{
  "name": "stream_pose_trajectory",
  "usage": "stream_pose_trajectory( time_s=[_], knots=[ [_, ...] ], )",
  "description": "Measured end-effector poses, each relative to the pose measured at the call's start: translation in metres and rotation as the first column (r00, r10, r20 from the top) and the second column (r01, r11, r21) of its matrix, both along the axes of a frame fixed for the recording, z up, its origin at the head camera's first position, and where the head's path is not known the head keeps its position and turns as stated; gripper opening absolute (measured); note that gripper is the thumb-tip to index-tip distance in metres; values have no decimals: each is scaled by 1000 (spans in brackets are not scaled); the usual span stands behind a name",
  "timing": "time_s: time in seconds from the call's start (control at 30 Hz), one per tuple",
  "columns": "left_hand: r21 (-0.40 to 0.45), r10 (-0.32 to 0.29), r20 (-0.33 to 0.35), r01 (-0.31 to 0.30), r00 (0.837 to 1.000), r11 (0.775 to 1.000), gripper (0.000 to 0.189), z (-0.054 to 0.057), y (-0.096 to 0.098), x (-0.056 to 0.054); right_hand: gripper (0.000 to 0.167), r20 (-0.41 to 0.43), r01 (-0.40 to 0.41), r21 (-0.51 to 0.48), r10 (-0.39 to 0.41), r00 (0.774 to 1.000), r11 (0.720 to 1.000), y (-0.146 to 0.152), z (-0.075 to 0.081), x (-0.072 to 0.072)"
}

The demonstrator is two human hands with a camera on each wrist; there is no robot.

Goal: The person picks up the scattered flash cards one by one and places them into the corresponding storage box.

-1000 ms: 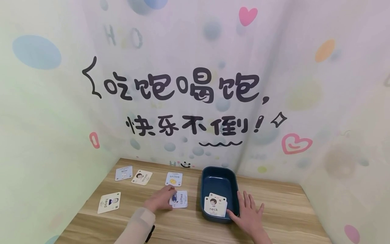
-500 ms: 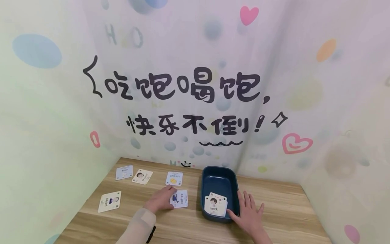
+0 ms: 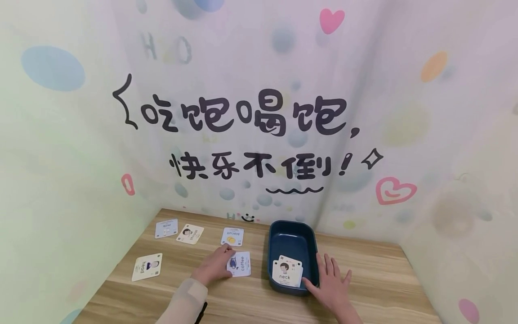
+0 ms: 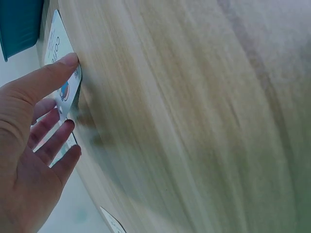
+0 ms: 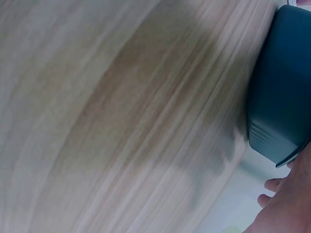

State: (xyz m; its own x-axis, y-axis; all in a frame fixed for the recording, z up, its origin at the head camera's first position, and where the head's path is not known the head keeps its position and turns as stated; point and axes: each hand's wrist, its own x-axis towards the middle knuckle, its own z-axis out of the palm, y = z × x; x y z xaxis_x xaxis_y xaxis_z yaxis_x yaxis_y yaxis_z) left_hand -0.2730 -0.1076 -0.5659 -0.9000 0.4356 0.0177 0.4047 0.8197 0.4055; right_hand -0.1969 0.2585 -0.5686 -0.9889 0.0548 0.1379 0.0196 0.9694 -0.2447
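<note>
My left hand [image 3: 214,266] holds the blue-bordered coffee card [image 3: 241,264] at its left side, thumb at the near corner and index finger at the far one. In the left wrist view the thumb [image 4: 68,60] lies against the edge of this card [image 4: 54,46], while the other fingers are spread behind it. My right hand [image 3: 332,285] rests against the right side of a dark blue plastic bin [image 3: 311,243], fingers spread and straight, thumb at the rim. Inside the bin, the neck card [image 3: 285,274] lies on top of other cards at the near end.
Behind the coffee card lies the biscuit card [image 3: 232,236]. Farther left are the throat card [image 3: 190,234], the milk card [image 3: 166,228] and, nearer, the head card [image 3: 147,267]. The wooden table [image 3: 376,270] meets printed curtains at the back and sides.
The left index finger has drawn back slightly, uncovering more of the coffee card's left part. My right hand and the bin keep their places; the view has shifted a little.
</note>
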Motion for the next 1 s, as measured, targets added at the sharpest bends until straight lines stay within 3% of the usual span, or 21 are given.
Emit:
stream_pose_trajectory(
  time_s=[0.27, 0.5, 0.8, 1.0],
  knots=[
    [66, 28, 27, -30, 999, 997, 78, 3, 5, 0, 95, -6, -1, -7, 1, 1000, 1000, 0, 2, -1],
    [151, 74, 41, -80, 996, 985, 67, 0, 12, 0, 96, 5, -1, -14, 1, 1000, 1000, 0, 2, -1],
    [312, 177, 85, -195, 980, 930, 53, 4, 15, 4, 96, 8, -1, -11, 1, 1000, 1000, 0, 2, 0],
    [419, 173, 114, -205, 978, 885, 52, 9, 17, 4, 95, -5, -3, -11, 3, 1000, 1000, 0, 1, 1]
  ],
)
